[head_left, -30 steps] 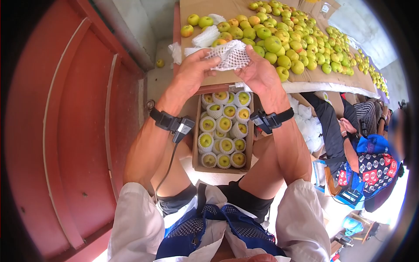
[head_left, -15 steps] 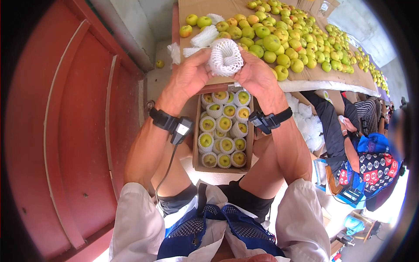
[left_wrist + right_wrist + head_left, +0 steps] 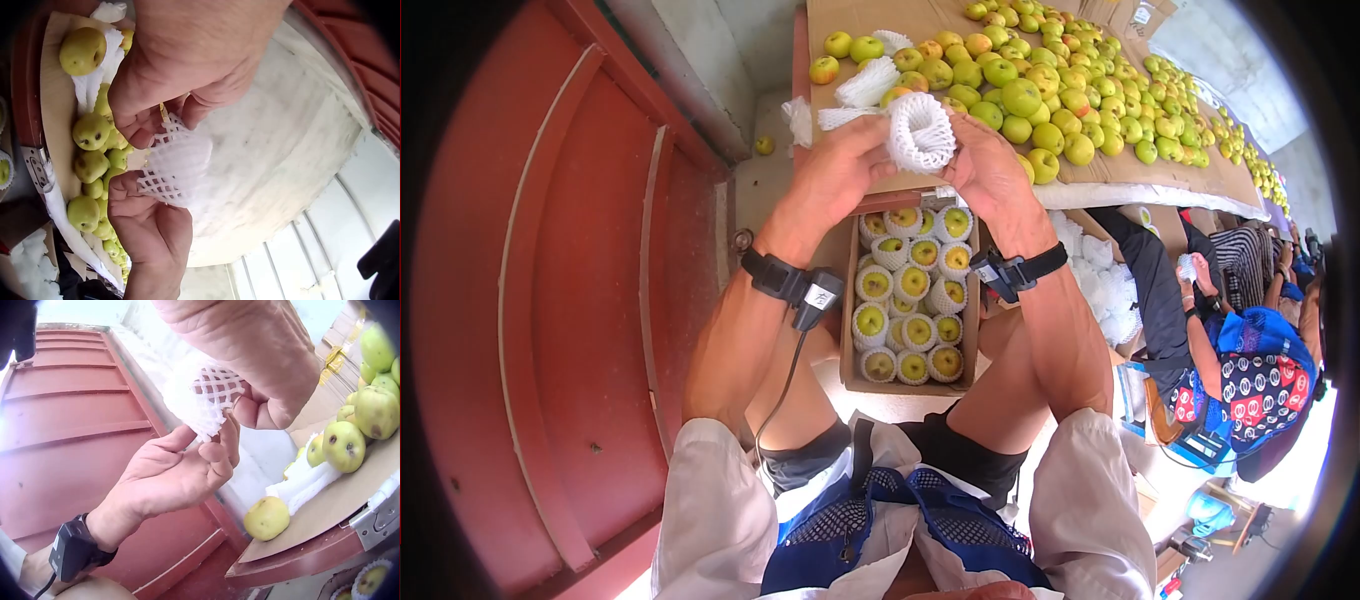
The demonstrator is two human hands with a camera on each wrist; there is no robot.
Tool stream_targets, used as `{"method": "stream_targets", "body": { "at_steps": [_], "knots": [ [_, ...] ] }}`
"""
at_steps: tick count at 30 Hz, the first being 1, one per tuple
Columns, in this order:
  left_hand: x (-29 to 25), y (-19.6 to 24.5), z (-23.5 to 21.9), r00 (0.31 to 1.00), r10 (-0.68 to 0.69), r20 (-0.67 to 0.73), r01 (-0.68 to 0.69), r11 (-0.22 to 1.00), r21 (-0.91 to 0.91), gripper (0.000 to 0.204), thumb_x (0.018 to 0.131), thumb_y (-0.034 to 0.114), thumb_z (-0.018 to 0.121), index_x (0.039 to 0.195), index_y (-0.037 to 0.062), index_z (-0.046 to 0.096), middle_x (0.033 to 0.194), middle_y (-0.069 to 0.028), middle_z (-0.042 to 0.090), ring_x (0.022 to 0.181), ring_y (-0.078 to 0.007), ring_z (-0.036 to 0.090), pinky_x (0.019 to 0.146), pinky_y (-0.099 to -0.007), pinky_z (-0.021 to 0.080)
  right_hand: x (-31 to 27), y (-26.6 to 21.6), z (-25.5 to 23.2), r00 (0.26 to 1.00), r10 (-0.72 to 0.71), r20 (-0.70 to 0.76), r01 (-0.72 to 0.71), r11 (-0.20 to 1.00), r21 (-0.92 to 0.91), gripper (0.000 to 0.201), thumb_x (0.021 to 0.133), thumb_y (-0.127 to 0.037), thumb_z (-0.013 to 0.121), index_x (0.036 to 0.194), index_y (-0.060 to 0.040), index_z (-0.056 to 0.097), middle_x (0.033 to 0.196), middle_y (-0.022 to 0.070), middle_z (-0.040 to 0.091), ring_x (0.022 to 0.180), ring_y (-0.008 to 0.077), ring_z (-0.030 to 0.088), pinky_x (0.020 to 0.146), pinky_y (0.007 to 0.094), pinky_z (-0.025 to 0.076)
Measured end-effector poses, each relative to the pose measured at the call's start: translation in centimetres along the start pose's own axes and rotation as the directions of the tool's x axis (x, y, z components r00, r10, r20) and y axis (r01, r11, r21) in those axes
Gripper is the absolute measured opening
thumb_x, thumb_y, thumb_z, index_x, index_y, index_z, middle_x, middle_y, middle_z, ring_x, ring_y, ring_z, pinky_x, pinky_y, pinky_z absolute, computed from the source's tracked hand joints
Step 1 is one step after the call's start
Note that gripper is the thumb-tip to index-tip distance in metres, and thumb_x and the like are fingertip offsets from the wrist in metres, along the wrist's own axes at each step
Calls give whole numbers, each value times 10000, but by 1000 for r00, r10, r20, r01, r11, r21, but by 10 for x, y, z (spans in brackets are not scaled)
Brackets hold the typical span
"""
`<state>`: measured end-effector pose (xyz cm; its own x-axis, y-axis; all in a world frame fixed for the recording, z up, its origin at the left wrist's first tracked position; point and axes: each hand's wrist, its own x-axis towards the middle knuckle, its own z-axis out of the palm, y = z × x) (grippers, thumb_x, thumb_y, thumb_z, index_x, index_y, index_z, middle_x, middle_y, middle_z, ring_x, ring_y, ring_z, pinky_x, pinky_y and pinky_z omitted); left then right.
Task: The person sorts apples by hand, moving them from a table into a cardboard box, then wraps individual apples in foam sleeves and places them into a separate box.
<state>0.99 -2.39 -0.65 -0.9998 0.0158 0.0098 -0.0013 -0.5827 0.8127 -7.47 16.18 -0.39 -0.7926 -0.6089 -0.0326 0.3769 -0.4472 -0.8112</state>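
A white foam fruit net (image 3: 922,133) is held up over the table's near edge, its round mouth spread and folded back like a cuff. My left hand (image 3: 835,170) pinches its left side between thumb and fingers. On the other side my right hand (image 3: 992,168) grips the rim with its fingertips. In the left wrist view the lattice of the net (image 3: 175,164) stretches between both hands, and no apple shows inside. More flat foam nets (image 3: 868,84) lie just beyond the left hand, beside loose green-yellow apples (image 3: 1021,97) on the cardboard-covered table.
Between the knees stands a cardboard box (image 3: 852,372) of apples in foam nets (image 3: 919,332). A red metal door (image 3: 550,300) rises at the left. At the right another person (image 3: 1250,380) sits near a pile of white nets (image 3: 1105,290).
The net has gone from a flat, stretched sheet to a rounded ring with its mouth facing up, then tilted slightly right. At the right, the other person's hands have come up with something white.
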Motion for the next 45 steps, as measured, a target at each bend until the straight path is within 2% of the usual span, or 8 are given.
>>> {"method": "stream_targets", "body": {
  "at_steps": [3,6,12,21,24,31,34,45],
  "knots": [
    [-1,-8,1,970,70,-233,17,936,352,338,1039,241,628,1304,31,615,1242,-27,666,1115,-127,620,935,-296,501,-2,3,5,999,-21,-24,20,999,-44,286,1055,-210,611,1227,14,654,1123,71,711,985,164,701,847,335,588],
    [5,-16,-6,901,390,-192,-92,601,794,351,1023,276,658,1262,20,634,1157,-22,682,1053,-112,620,901,-281,496,-2,3,7,997,-56,-60,52,996,-69,261,1038,-204,642,1176,15,678,1072,59,715,933,147,697,821,322,583],
    [-8,-1,18,925,318,-209,-92,720,688,297,1003,233,686,1188,1,668,1040,-39,697,954,-116,624,845,-287,503,1,4,6,983,-140,-120,115,974,-195,266,1007,-219,684,1146,7,693,994,34,712,865,104,657,742,269,527],
    [2,-12,2,934,304,-187,-58,647,760,227,977,47,635,1197,-10,647,1113,-55,694,1019,-126,649,879,-275,527,-13,-2,34,948,-308,-77,255,882,-397,310,1007,-217,662,1196,29,664,927,25,691,832,96,608,754,249,482],
    [-3,-1,4,934,267,-238,-107,844,526,258,971,-44,564,1219,-14,629,1156,-63,694,1046,-132,666,910,-279,542,-17,-12,34,941,-330,-75,271,868,-417,283,1014,-212,644,1167,25,667,933,29,680,834,102,604,783,259,489],
    [-6,13,-5,934,308,-181,-270,940,209,386,981,-81,535,1361,-20,565,1325,-106,652,1217,-185,637,1057,-343,521,-17,1,37,908,-415,53,364,721,-589,163,993,-139,631,1082,-22,700,985,30,666,923,137,618,877,292,494],
    [-5,13,-13,934,319,-163,-289,940,183,407,987,-73,544,1390,-16,550,1360,-112,638,1247,-200,625,1089,-361,507,-19,4,40,833,-519,192,492,537,-685,147,971,-117,645,1082,-43,708,1030,55,648,993,166,620,899,312,495],
    [-1,3,-16,913,389,-123,-372,917,142,371,974,-62,579,1336,13,601,1298,-81,672,1181,-180,651,1040,-349,533,-21,11,43,947,-314,72,272,661,-699,313,924,-271,736,1136,-41,725,1108,133,659,1035,243,634,916,364,496]
  ]
}}
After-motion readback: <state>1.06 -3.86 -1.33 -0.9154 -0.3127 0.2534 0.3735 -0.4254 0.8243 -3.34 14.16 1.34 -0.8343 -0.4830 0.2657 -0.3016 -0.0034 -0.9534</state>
